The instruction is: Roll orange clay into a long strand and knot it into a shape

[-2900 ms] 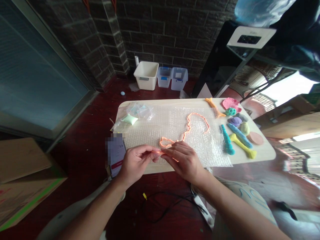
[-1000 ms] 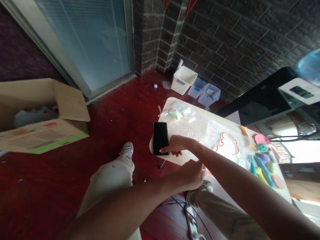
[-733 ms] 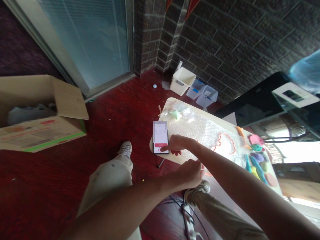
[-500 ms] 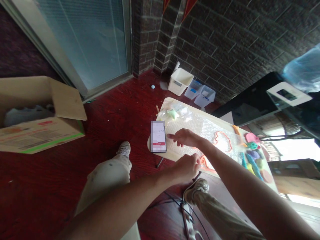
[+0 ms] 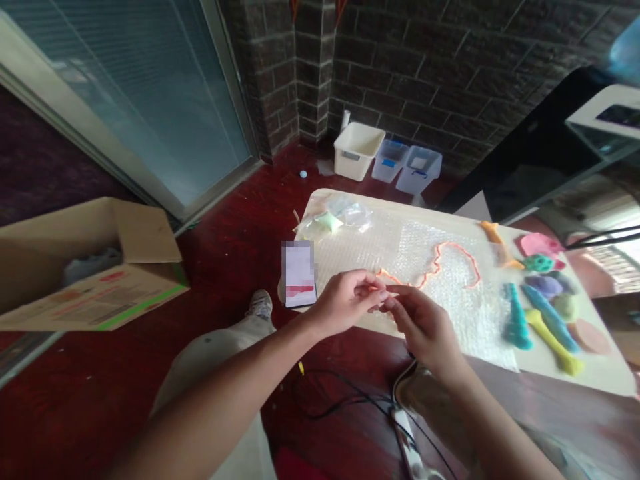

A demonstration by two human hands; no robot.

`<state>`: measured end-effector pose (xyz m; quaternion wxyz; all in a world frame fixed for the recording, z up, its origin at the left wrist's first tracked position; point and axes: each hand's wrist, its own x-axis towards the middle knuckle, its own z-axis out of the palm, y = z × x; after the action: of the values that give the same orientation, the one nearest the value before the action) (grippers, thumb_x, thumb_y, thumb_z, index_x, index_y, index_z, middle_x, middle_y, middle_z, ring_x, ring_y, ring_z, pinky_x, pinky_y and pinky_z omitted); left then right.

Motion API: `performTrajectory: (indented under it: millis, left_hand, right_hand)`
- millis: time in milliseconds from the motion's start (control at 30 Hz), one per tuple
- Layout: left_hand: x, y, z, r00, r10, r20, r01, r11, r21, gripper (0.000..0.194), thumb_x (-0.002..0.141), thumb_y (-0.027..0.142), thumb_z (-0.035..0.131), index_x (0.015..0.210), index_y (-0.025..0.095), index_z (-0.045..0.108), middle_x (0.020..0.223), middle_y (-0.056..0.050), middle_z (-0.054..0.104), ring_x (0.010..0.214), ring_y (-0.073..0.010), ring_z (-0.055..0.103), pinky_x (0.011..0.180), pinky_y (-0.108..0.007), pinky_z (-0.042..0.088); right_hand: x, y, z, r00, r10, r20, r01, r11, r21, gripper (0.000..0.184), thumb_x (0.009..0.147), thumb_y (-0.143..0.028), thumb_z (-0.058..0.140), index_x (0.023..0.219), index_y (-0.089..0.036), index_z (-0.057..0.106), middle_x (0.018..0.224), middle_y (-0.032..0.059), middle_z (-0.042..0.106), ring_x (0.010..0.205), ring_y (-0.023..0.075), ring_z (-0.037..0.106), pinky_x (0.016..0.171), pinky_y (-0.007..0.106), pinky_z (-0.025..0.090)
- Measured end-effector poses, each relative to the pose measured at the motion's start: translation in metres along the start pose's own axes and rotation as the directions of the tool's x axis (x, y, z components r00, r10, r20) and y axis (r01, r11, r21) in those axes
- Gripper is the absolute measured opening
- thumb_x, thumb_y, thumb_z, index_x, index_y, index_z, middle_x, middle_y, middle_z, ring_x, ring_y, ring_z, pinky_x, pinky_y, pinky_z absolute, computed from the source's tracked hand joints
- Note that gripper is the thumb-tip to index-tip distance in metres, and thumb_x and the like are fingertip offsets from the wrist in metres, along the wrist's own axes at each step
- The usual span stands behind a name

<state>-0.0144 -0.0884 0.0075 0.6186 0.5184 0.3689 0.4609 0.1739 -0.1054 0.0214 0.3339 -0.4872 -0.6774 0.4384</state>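
Over the table's near side, my left hand [image 5: 345, 301] pinches a thin orange strand [image 5: 439, 257] that looks wavy and soft. Fingertip to fingertip with it, my right hand [image 5: 425, 327] is closed in a pinch too, with a pale orange bit of the strand between the hands. From there the strand runs away in curves over a sheet of bubble wrap [image 5: 480, 327]. Its pinched end is mostly hidden by my fingers.
A phone [image 5: 300, 273] lies at the table's left end, near a pale green star-shaped piece [image 5: 329, 221] and clear plastic wrapping [image 5: 356, 215]. Several coloured soft shapes, including a yellow one [image 5: 555, 343], lie right. Cables [image 5: 345, 400] cross the floor; a cardboard box [image 5: 145, 233] stands left.
My right hand has come back from beside the phone to meet my left hand. The hands now pinch together, and the strand lies more stretched out. The view has shifted.
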Motion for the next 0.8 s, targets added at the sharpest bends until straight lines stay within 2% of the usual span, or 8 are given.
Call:
performTrajectory:
  millis: [100, 200, 333, 400, 500, 600, 667, 800]
  left_hand:
    - [0.007, 0.000, -0.004, 0.999, -0.050, -0.011, 0.050, 0.998, 0.034, 0.027, 0.088, 0.033, 0.077, 0.098, 0.009, 0.073, 0.081, -0.008, 0.074, 0.068, -0.0126, 0.067, 0.067, -0.025, 0.055]
    - [0.016, 0.003, -0.006, 0.994, -0.102, -0.029, 0.102, 0.995, 0.021, 0.032, 0.089, 0.036, 0.077, 0.102, 0.008, 0.075, 0.078, -0.008, 0.075, 0.067, -0.0131, 0.069, 0.068, -0.026, 0.057]
    - [0.028, 0.008, -0.004, 0.993, -0.110, -0.043, 0.113, 0.991, 0.066, 0.029, 0.087, 0.036, 0.080, 0.098, 0.009, 0.079, 0.077, -0.008, 0.077, 0.067, -0.0149, 0.071, 0.069, -0.027, 0.059]
    - [0.032, 0.010, -0.001, 0.996, -0.082, -0.040, 0.085, 0.991, 0.103, 0.026, 0.088, 0.035, 0.079, 0.095, 0.010, 0.079, 0.075, -0.007, 0.077, 0.067, -0.0147, 0.071, 0.068, -0.026, 0.059]
    - [0.035, 0.013, 0.005, 0.999, -0.048, 0.001, 0.047, 0.993, 0.109, 0.023, 0.091, 0.033, 0.077, 0.093, 0.010, 0.079, 0.076, -0.007, 0.077, 0.068, -0.0140, 0.071, 0.069, -0.025, 0.059]
    - [0.034, 0.015, 0.011, 0.996, -0.051, 0.073, 0.050, 0.998, 0.026, 0.027, 0.088, 0.031, 0.080, 0.106, 0.011, 0.077, 0.096, -0.010, 0.080, 0.080, -0.0160, 0.075, 0.076, -0.027, 0.062]
    - [0.032, 0.017, 0.013, 0.996, -0.038, 0.078, 0.038, 0.999, 0.004, 0.028, 0.086, 0.029, 0.081, 0.107, 0.011, 0.078, 0.101, -0.011, 0.081, 0.083, -0.0173, 0.076, 0.077, -0.028, 0.063]
    - [0.027, 0.022, 0.015, 1.000, -0.015, 0.011, 0.014, 0.997, 0.072, 0.023, 0.088, 0.031, 0.080, 0.097, 0.009, 0.082, 0.076, -0.008, 0.079, 0.067, -0.0145, 0.073, 0.066, -0.025, 0.061]
  right_hand:
    - [0.009, 0.005, -0.011, 0.999, -0.049, -0.011, 0.048, 0.993, -0.110, 0.026, 0.101, -0.041, 0.063, 0.109, -0.019, 0.075, 0.093, 0.0076, 0.080, 0.079, 0.0189, 0.073, 0.070, 0.028, 0.055]
    - [0.015, 0.004, -0.024, 0.996, -0.086, -0.009, 0.083, 0.975, -0.206, 0.023, 0.102, -0.037, 0.061, 0.106, -0.019, 0.075, 0.087, 0.0057, 0.079, 0.068, 0.0163, 0.070, 0.061, 0.026, 0.051]
    - [0.018, 0.004, -0.033, 0.984, -0.169, -0.046, 0.154, 0.960, -0.233, 0.023, 0.099, -0.033, 0.067, 0.117, -0.020, 0.073, 0.105, 0.0084, 0.081, 0.087, 0.0201, 0.076, 0.074, 0.029, 0.057]
    - [0.017, 0.004, -0.036, 0.972, -0.224, -0.077, 0.201, 0.952, -0.233, 0.022, 0.098, -0.030, 0.069, 0.117, -0.021, 0.074, 0.106, 0.0075, 0.081, 0.090, 0.0204, 0.077, 0.078, 0.030, 0.058]
    - [0.013, 0.003, -0.040, 0.957, -0.267, -0.110, 0.232, 0.938, -0.256, 0.016, 0.098, -0.027, 0.068, 0.110, -0.022, 0.078, 0.099, 0.0057, 0.083, 0.085, 0.0192, 0.077, 0.077, 0.029, 0.059]
    - [0.009, -0.002, -0.043, 0.961, -0.215, -0.174, 0.170, 0.956, -0.241, 0.015, 0.097, -0.029, 0.069, 0.103, -0.020, 0.080, 0.091, 0.0057, 0.083, 0.074, 0.0183, 0.076, 0.071, 0.029, 0.059]
    - [0.007, -0.005, -0.044, 0.971, -0.161, -0.178, 0.127, 0.974, -0.185, 0.016, 0.096, -0.031, 0.070, 0.100, -0.020, 0.081, 0.083, 0.0048, 0.082, 0.068, 0.0172, 0.074, 0.066, 0.027, 0.059]
    - [0.006, -0.008, -0.044, 0.990, -0.075, -0.117, 0.071, 0.997, -0.039, 0.022, 0.098, -0.036, 0.068, 0.096, -0.018, 0.080, 0.075, 0.0050, 0.080, 0.062, 0.0163, 0.073, 0.058, 0.025, 0.057]
